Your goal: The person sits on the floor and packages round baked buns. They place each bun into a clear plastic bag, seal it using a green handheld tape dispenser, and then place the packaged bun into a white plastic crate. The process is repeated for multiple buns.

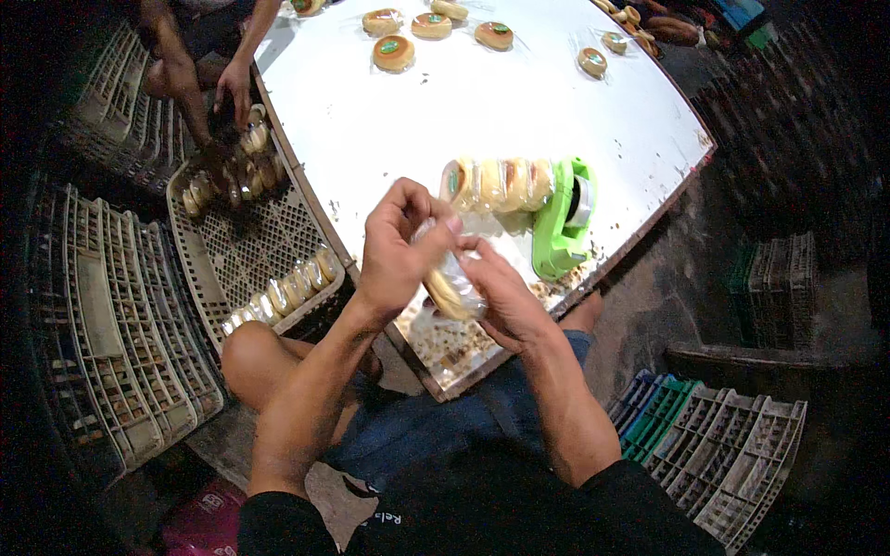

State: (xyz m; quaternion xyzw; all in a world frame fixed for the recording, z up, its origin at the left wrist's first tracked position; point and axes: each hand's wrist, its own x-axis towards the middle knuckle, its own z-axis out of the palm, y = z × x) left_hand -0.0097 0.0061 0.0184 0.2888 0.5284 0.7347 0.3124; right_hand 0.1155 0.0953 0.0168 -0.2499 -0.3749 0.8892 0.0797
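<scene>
Both of my hands hold one round bun in a clear plastic wrapper (450, 295) over the near corner of the white table (417, 125). My left hand (400, 247) pinches the gathered plastic at the top, fingers curled. My right hand (504, 292) grips the wrapper from the other side, its fingertips close to the left ones. Just beyond my hands lies a row of wrapped buns (504, 184) standing on edge. Its right end touches a green tape dispenser (562, 222) with a roll of tape. Brown crumbs or stains mark the table's near corner.
Several wrapped buns (393, 53) lie at the table's far side. A plastic crate (254, 222) holding wrapped buns stands left of the table, another person's hands (233, 90) at its far end. Stacked crates (118, 313) stand at far left, more crates (723, 452) at lower right.
</scene>
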